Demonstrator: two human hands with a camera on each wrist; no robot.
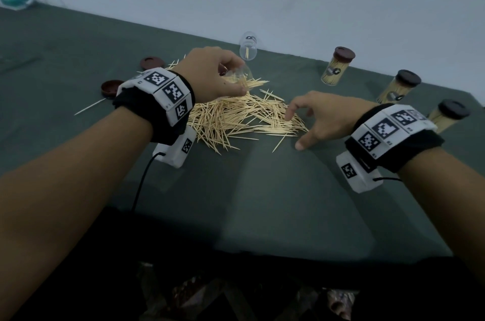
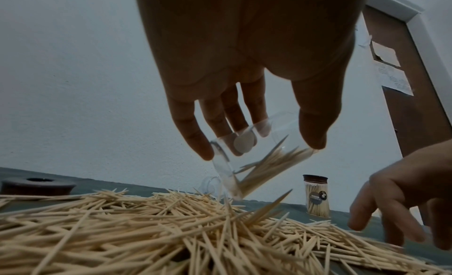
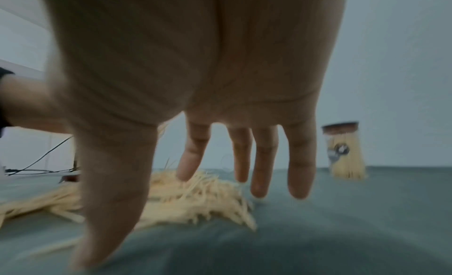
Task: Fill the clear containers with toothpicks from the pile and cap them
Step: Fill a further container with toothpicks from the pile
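A pile of wooden toothpicks [image 1: 236, 115] [image 2: 171, 231] [image 3: 186, 198] lies on the green table [image 1: 262, 202]. My left hand [image 1: 217, 76] [image 2: 244, 85] grips a clear container [image 1: 240, 76] [image 2: 249, 159], tilted with its mouth down at the pile and partly filled with toothpicks. My right hand [image 1: 317, 121] [image 3: 220, 124] hovers over the right end of the pile, fingers spread and holding nothing. Another clear container [image 1: 248, 46] lies uncapped behind the pile, almost empty. Two brown caps [image 1: 152, 62] [image 1: 111, 87] lie at the left.
Three filled, capped containers [image 1: 338, 66] [image 1: 399, 89] [image 1: 446, 115] stand along the table's right back edge by the wall. One stray toothpick [image 1: 89, 106] lies to the left. A wooden door [image 2: 403, 85] shows in the left wrist view.
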